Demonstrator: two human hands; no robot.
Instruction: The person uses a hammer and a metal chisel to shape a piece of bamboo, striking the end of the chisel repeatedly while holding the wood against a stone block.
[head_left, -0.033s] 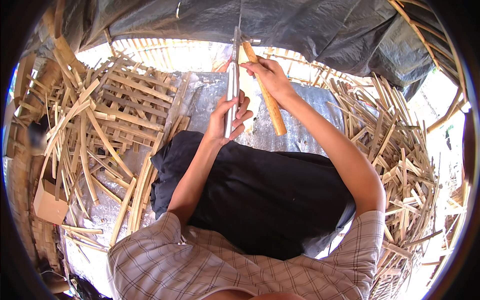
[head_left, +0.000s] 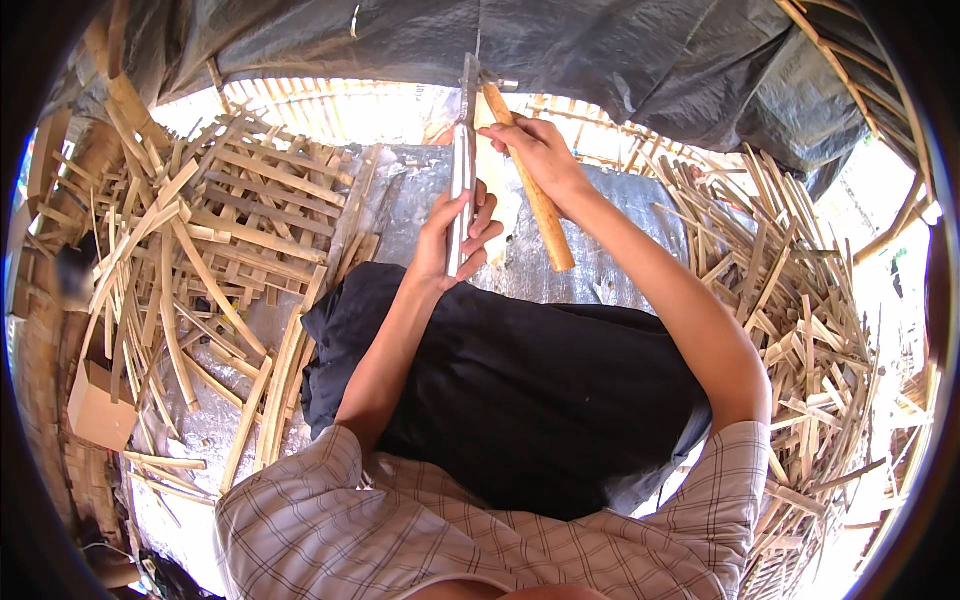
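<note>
My left hand (head_left: 440, 238) is closed around the pale, dark-striped handle of a knife (head_left: 460, 165), its thumb on one side and its fingers on the other. The knife's narrow grey blade points away from me, nearly upright in the view. My right hand (head_left: 540, 155) grips a hammer (head_left: 543, 222) by its wooden handle, high up near the head. The handle's free end slants down toward my lap. The small metal hammer head lies close beside the blade; whether they touch I cannot tell.
Stacked bamboo strips (head_left: 265, 200) lie to the left, and a loose heap of bamboo pieces (head_left: 800, 370) lies to the right. A cardboard box (head_left: 100, 405) stands at far left. Dark plastic sheeting (head_left: 640, 60) hangs ahead. Black cloth (head_left: 520, 390) covers my lap.
The blade and the hammer head have shifted very slightly to the left. Both hands keep their hold, and the arms stay nearly still.
</note>
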